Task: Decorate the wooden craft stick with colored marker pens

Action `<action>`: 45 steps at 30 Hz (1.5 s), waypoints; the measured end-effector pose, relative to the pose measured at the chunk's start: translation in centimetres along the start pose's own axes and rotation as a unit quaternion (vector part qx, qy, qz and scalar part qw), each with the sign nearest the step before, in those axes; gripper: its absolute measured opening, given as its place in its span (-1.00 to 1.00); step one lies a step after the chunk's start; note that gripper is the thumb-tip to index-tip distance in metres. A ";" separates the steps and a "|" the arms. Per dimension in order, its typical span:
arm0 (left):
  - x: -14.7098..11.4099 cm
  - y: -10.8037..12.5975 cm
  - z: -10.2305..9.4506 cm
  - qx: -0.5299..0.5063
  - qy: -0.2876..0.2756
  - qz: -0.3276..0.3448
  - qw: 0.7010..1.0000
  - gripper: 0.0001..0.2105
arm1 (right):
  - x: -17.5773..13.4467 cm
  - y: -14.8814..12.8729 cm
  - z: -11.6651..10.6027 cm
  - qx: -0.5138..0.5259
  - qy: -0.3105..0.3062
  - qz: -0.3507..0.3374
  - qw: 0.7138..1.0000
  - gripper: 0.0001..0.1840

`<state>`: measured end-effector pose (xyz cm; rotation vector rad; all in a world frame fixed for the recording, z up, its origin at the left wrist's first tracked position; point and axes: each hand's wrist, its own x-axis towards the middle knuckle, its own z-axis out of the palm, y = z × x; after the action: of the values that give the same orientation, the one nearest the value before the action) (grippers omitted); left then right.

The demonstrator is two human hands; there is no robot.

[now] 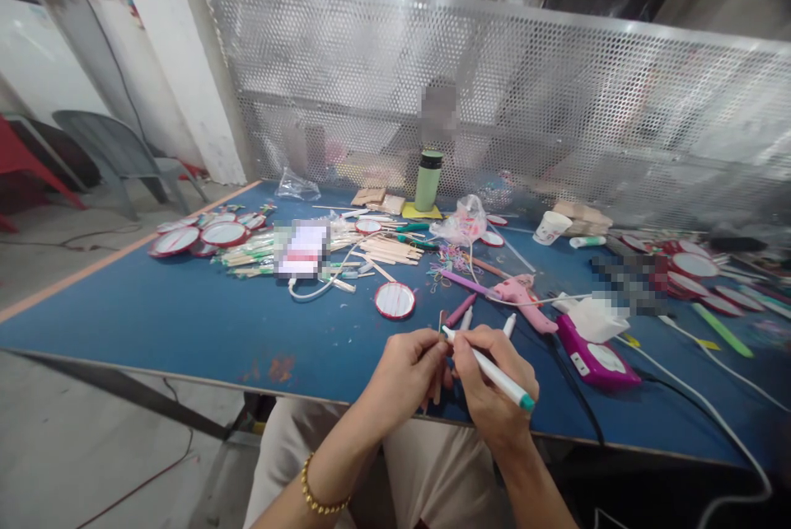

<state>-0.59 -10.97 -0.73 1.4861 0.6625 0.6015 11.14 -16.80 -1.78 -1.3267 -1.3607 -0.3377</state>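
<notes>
Near the table's front edge, my left hand (pixel 404 372) is closed on a thin wooden stick (pixel 442 320), which pokes up above the fingers. My right hand (pixel 498 389) grips a white marker pen (pixel 499 376) with a green end, its tip touching or very close to the stick. My fingers partly hide the stick. Just beyond my hands lies a round white disc with a red rim (pixel 395 300). Beside it are a dark pink marker (pixel 461 310) and a white marker (pixel 509 325).
A pink glue gun (pixel 525 302) and a magenta box (pixel 596 360) with cables lie to the right. Wooden sticks (pixel 389 249), a phone (pixel 302 249) and red-rimmed discs (pixel 175 241) spread leftward. A green bottle (pixel 428 183) stands before a perforated metal panel (pixel 346 59).
</notes>
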 end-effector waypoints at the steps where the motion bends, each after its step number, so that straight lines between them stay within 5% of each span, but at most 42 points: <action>1: 0.0 0.0 0.0 -0.001 0.001 0.000 1.000 -0.57 | 0.0 0.0 0.0 0.000 -0.001 -0.001 1.000 -0.84; 45: 0.0 0.0 -0.2 -0.021 -0.009 0.006 1.000 -0.60 | -0.2 -0.2 -0.5 0.038 0.002 0.002 0.999 -0.83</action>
<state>-0.69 -10.85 -0.76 1.4554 0.6239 0.6063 11.12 -17.35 -1.68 -1.2648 -1.3555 -0.2836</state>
